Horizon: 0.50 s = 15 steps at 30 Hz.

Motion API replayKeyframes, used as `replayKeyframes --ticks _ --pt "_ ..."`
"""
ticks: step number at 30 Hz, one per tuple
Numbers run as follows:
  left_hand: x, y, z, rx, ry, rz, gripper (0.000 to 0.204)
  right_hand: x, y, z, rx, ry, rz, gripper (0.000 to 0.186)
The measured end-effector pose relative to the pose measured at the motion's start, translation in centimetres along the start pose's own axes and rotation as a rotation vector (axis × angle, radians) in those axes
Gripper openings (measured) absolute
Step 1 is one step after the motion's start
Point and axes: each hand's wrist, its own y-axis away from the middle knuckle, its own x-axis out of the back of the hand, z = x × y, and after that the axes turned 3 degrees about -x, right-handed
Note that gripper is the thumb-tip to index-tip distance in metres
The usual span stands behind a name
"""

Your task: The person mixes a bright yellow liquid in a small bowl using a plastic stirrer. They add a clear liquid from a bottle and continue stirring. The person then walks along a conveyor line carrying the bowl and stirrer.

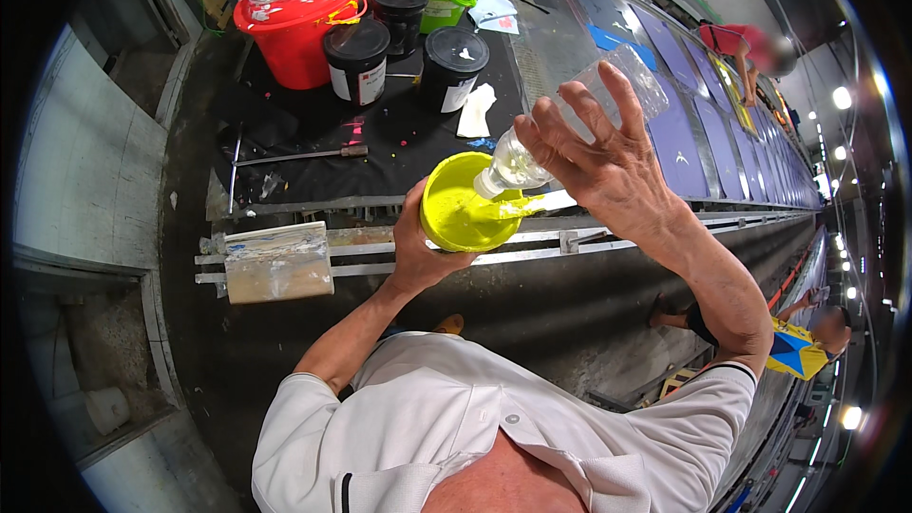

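Observation:
My left hand point(421, 256) is closed around a round container point(454, 223) filled with bright yellow paste. A pale spatula point(551, 201) coated in the yellow lies across its right rim. My right hand point(598, 157) grips a clear plastic bottle point(516, 163), tilted with its mouth down inside the container's rim. Whether liquid is flowing from it I cannot tell.
A black-covered bench point(285, 176) holds red-lidded buckets point(294, 47), several black tubs point(451, 55), tools and rags. A long printing table point(722, 152) runs rightward beside a metal rail point(532, 256). Two other people point(746, 43) point(798, 347) are at the right.

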Motion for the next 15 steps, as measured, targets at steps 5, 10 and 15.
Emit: replayKeyframes --ticks 5,10,15 --pt "0.13 -0.08 0.18 -0.007 -0.025 0.000 0.099 0.25 -0.54 -0.06 0.025 -0.012 0.044 0.046" --pt "0.03 0.02 0.15 -0.001 -0.034 0.008 0.099 0.62 -0.49 0.13 0.042 0.058 -0.018 0.067" --pt "-0.04 0.09 0.16 0.012 -0.016 0.010 0.099 0.88 -0.66 0.57 0.056 0.111 0.012 0.067"
